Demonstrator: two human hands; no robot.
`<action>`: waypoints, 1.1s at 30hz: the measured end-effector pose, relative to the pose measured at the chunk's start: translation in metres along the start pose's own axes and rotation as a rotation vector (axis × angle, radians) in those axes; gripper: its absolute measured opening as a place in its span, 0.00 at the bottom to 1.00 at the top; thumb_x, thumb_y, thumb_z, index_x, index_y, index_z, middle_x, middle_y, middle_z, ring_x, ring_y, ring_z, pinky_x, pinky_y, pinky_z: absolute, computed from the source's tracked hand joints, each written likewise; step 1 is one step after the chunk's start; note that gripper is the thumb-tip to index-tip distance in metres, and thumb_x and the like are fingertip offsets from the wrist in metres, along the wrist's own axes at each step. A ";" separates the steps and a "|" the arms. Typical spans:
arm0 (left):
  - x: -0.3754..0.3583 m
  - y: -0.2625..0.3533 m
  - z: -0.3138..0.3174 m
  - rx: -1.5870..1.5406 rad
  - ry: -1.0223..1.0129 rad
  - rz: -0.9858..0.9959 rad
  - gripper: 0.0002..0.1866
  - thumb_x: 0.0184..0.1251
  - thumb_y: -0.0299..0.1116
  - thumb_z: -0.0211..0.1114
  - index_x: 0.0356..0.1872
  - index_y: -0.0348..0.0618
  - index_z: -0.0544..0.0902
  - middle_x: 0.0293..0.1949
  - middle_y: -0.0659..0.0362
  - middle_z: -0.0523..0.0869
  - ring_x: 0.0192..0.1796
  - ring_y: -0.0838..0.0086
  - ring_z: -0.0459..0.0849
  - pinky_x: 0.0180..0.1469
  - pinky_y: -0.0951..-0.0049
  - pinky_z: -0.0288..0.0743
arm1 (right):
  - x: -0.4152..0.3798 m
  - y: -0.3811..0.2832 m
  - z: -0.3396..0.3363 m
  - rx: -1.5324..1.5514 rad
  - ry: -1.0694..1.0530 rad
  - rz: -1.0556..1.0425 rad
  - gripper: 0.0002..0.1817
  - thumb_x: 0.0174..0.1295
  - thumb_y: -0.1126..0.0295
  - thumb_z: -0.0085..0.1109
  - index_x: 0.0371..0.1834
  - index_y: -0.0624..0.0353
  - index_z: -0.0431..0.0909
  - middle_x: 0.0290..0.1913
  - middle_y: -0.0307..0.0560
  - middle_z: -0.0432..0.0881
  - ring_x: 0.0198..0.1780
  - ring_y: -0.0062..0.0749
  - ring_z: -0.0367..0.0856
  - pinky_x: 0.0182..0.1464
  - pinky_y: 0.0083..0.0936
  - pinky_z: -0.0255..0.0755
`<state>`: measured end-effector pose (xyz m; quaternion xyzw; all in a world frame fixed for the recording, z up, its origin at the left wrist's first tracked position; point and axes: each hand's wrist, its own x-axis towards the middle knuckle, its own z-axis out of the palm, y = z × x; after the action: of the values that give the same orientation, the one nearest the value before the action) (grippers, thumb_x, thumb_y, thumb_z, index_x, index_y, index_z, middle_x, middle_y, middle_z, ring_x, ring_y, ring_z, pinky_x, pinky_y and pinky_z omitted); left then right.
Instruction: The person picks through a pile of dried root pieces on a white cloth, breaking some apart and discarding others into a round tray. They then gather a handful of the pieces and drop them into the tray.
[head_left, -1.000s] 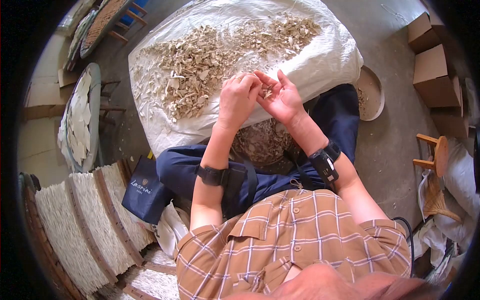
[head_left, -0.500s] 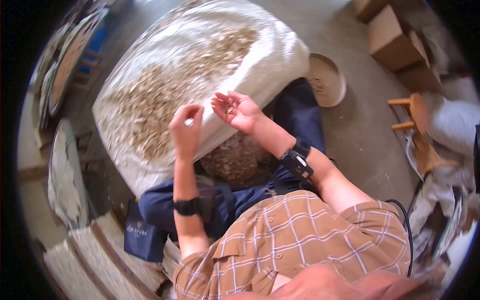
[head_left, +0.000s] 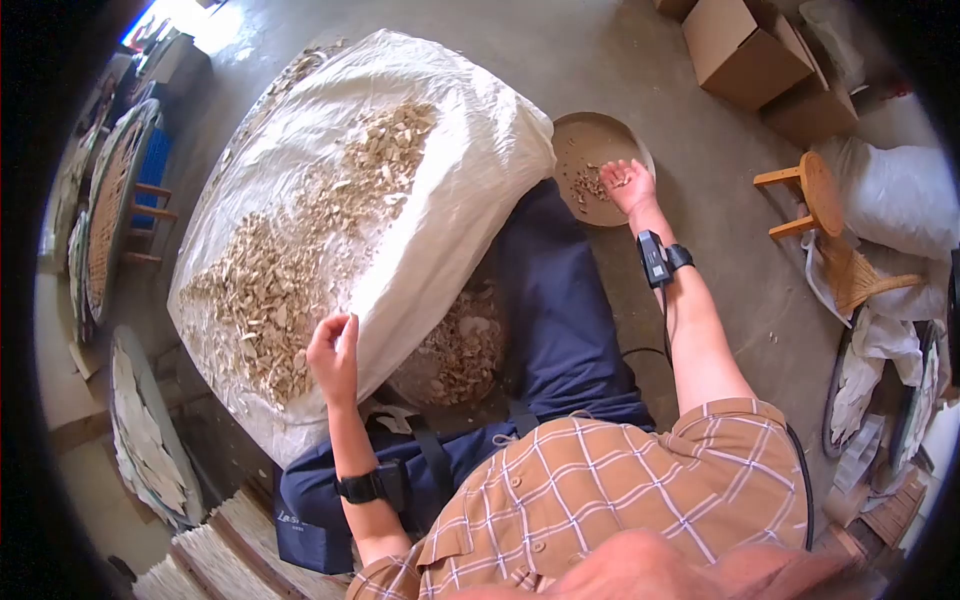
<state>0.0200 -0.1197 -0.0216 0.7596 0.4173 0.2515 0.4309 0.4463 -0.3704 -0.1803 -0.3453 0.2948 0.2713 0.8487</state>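
Seemingly sorting: the person sits low with a white sack (head_left: 430, 200) leaning against the knees, so both hands can reach it without stretching.
Sack: it lies tilted toward the person, its top spread with pale chips (head_left: 300, 260) in a loose band, which keeps the pieces shallow enough to pick through.
Left hand: the left hand (head_left: 333, 352) rests at the near edge of the chips, fingers curled together with thumb against fingertips; whether a chip is pinched inside cannot be told.
Right hand: the right hand (head_left: 628, 185) reaches out over the dish (head_left: 575, 135), fingers loosely spread and palm down, with a few small bits under it; nothing is seen clamped in it.
Dish: a round, shallow tan dish on the floor just beside the sack and the right knee, holding a small scatter of darker scraps, apparently kept apart from the main heap.
Lap: more chips (head_left: 455, 350) lie in a pile between the legs, below the sack's edge, likely where pieces slide down.
Wrists: a dark band sits on each wrist, clear of the fingers.
Floor: a stool (head_left: 808, 195) and boxes (head_left: 745, 45) stand well apart to the right.
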 end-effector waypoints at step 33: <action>-0.004 0.021 -0.031 -0.210 0.003 0.017 0.05 0.50 0.27 0.64 0.24 0.34 0.80 0.20 0.62 0.80 0.24 0.84 0.76 0.28 0.85 0.69 | -0.051 0.059 -0.079 -1.523 0.194 -0.709 0.13 0.48 0.70 0.49 0.36 0.61 0.77 0.35 0.56 0.79 0.39 0.43 0.77 0.43 0.31 0.69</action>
<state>0.0041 -0.1154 0.0121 0.7133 0.3828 0.2986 0.5055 0.3480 -0.4063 -0.2172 -0.9168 -0.0230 0.0829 0.3899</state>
